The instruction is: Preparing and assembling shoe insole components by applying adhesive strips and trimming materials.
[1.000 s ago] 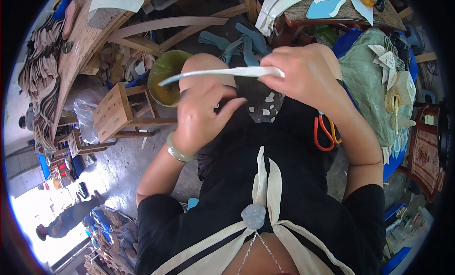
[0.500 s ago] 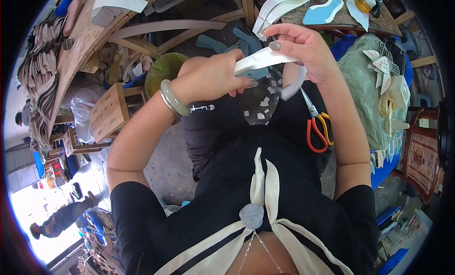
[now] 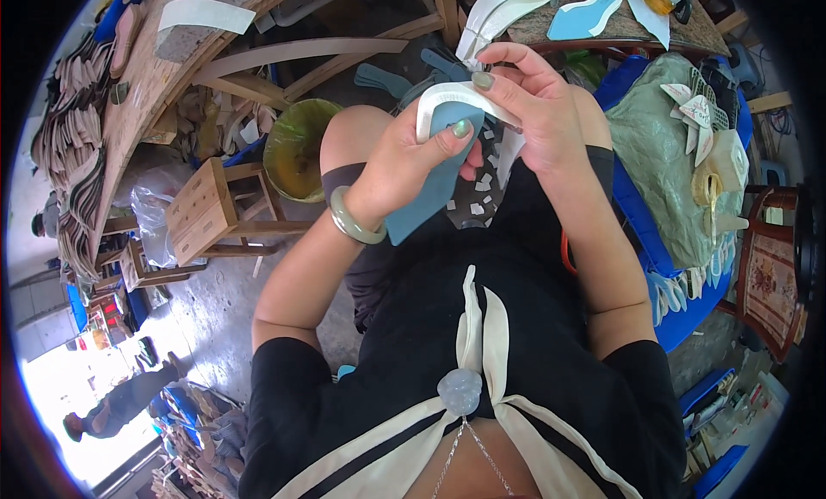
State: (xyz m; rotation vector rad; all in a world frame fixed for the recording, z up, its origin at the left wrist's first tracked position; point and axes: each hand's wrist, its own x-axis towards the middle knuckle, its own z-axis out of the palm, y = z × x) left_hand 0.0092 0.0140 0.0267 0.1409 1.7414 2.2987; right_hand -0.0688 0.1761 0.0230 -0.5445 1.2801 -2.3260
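My left hand is closed on a blue insole-shaped piece, thumb flat on its blue face. Around the piece's far rounded end runs a white strip. At the right side of that end, my right hand pinches the strip between thumb and fingers. A loose white tail hangs below the right fingers. Mostly hidden by my right forearm, the scissors show only a bit of red handle. Small white scraps lie on a dark surface between my legs.
A granite-topped table ahead bears white strips, another blue insole piece and a jar. Left are a green-lined bin, a wooden stool and a workbench. A plastic-covered pile stands right.
The insole piece has turned from nearly edge-on to show its blue face. My left hand has rotated with it and its forearm shifted right. My right forearm now covers most of the scissors.
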